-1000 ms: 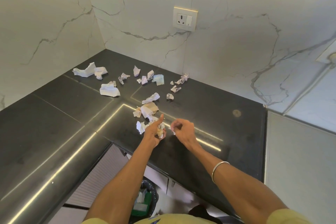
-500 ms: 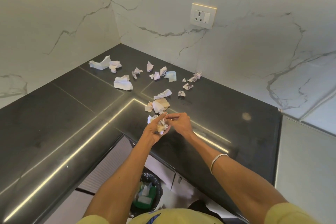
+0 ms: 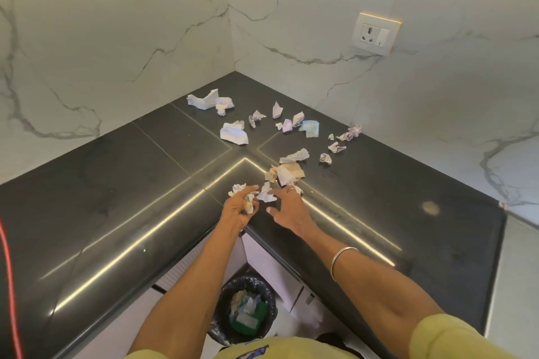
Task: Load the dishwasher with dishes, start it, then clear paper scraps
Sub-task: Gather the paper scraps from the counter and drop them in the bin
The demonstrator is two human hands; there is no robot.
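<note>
Black polished countertop [image 3: 122, 213] wraps an inner corner under white marbled walls [image 3: 116, 23], and from my remote seat I read the scene from my body outward. Nearest, down between my forearms, a bin lined with a black bag [image 3: 246, 307] stands on the floor below the counter edge, with pale scraps and something green inside it. My left hand [image 3: 239, 208] sits just over the counter's inner corner, fingers curled round a wad of crumpled scraps [image 3: 248, 204]. My right hand [image 3: 287, 207] lies beside it with fingers spread and fairly straight, reaching onto a white scrap [image 3: 266, 196]; I cannot tell whether the fingertips pinch it or only touch it. A metal bangle [image 3: 341, 261] circles that forearm. Just beyond the fingers lies a tan and white crumpled heap [image 3: 287, 172], then a long twisted piece [image 3: 294, 155] behind it. Farther back, loose paper scraps [image 3: 233, 132] are scattered toward the corner, well apart from each other, including a pale blue piece [image 3: 310, 127]. On the right wall above them sits a socket plate [image 3: 376, 33]. A red cable [image 3: 10, 285] runs down the left edge of my view
</note>
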